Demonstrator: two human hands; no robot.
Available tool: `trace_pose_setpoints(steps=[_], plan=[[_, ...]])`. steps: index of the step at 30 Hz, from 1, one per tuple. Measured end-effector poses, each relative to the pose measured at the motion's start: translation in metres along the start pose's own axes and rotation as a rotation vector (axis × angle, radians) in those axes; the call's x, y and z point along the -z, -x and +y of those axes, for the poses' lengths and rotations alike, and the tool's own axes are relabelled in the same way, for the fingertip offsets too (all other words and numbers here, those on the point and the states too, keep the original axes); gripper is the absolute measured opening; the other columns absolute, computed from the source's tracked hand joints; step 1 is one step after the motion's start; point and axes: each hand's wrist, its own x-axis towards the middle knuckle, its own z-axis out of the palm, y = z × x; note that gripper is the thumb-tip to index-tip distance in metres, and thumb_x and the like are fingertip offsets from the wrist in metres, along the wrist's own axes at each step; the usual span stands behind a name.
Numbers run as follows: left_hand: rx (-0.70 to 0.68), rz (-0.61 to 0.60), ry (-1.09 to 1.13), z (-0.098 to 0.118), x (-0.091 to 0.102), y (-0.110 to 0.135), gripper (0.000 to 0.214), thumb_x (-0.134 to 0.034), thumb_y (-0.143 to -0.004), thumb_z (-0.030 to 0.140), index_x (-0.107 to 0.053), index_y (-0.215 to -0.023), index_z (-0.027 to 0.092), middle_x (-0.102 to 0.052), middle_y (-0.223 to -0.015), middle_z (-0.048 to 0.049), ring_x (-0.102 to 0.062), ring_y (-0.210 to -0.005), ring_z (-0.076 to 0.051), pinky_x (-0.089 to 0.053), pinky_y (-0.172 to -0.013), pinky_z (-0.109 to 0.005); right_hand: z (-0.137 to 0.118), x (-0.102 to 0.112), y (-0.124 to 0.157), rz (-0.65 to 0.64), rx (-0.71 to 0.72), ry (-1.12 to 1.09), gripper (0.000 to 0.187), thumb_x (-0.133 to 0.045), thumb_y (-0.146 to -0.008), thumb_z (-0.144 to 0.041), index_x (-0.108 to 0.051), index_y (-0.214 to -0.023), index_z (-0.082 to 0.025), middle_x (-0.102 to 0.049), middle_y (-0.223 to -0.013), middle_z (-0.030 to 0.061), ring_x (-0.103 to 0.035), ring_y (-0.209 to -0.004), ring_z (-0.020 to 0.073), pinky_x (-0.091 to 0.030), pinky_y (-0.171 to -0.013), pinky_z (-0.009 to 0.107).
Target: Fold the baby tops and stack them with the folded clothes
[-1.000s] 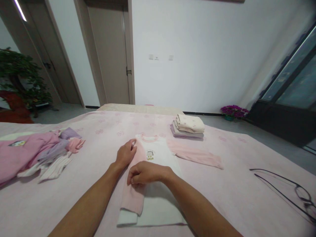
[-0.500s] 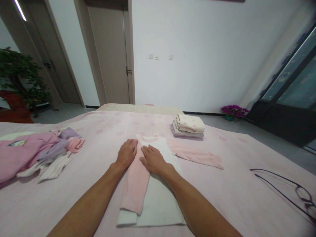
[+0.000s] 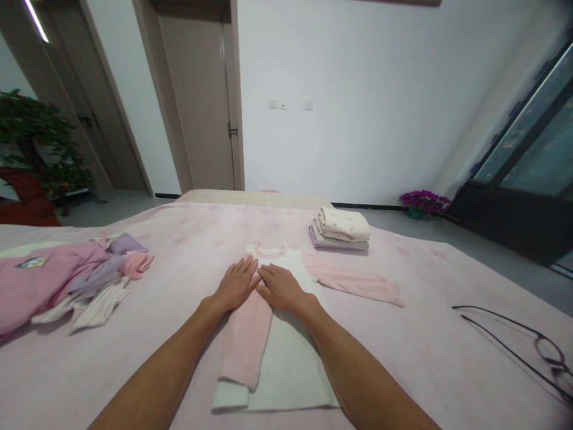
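Note:
A white long-sleeved shirt (image 3: 295, 364) with pink sleeves and a pink-edged collar lies flat in front of me, its hem toward me. Its left sleeve (image 3: 245, 346) is laid down over the body, while the right sleeve (image 3: 358, 283) stretches out to the side. My left hand (image 3: 238, 283) rests flat on the folded sleeve near the shoulder, fingers extended. Beside it my right hand (image 3: 280, 286) lies flat on the upper chest of the shirt, the two hands nearly touching at thumbs and fingertips. Neither holds anything.
Beneath everything spreads a pink flowered bedsheet (image 3: 179, 280). A loose pile of clothes (image 3: 58, 280) sits at the left. A neat stack of folded clothes (image 3: 341, 230) stands beyond the shirt at right. Eyeglasses (image 3: 544, 349) lie at the near right.
My left hand has shifted slightly right onto the sleeve, its fingers now spread flatter and closer to my right hand. The shirt stays in place.

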Motion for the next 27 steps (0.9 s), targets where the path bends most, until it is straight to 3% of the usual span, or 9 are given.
trace_pose_setpoints(steps=[8,13,17,27], plan=[[0.0,0.112,0.041,-0.001,-0.004,0.002,0.052,-0.03,-0.103,0.04,-0.043,-0.148,0.016,-0.038,-0.158,-0.0138,-0.034,-0.147,-0.028,-0.029,-0.117,-0.05,-0.007,0.0,0.0,0.044,-0.117,0.022,0.035,-0.05,-0.096,-0.034,-0.063,-0.122,-0.015,-0.056,-0.14,0.0154,-0.048,-0.13,0.0261,-0.034,-0.107,0.039],[0.002,0.247,0.089,-0.005,-0.005,0.0,0.048,-0.036,-0.102,0.036,-0.047,-0.142,0.012,-0.049,-0.15,-0.0168,-0.045,-0.14,-0.025,-0.036,-0.114,-0.041,-0.011,0.002,-0.001,0.098,-0.227,0.004,0.021,-0.058,-0.088,-0.028,-0.07,-0.102,-0.017,-0.067,-0.111,0.0112,-0.056,-0.105,0.0243,-0.041,-0.09,0.035],[0.069,0.277,0.101,-0.004,-0.001,0.001,0.046,-0.044,-0.099,0.032,-0.048,-0.14,0.013,-0.054,-0.145,-0.0172,-0.051,-0.132,-0.026,-0.041,-0.109,-0.042,-0.011,0.005,-0.001,0.109,-0.262,-0.027,0.018,-0.054,-0.088,-0.024,-0.071,-0.095,-0.02,-0.067,-0.104,0.0088,-0.057,-0.099,0.0225,-0.04,-0.079,0.031],[0.098,0.264,0.059,-0.003,0.0,0.001,0.04,-0.04,-0.099,0.027,-0.05,-0.136,0.014,-0.062,-0.134,-0.0161,-0.057,-0.123,-0.026,-0.042,-0.106,-0.043,-0.018,0.01,0.002,0.009,-0.303,-0.07,0.031,-0.049,-0.093,-0.037,-0.064,-0.115,-0.02,-0.071,-0.113,0.0098,-0.064,-0.099,0.0237,-0.04,-0.079,0.033]])
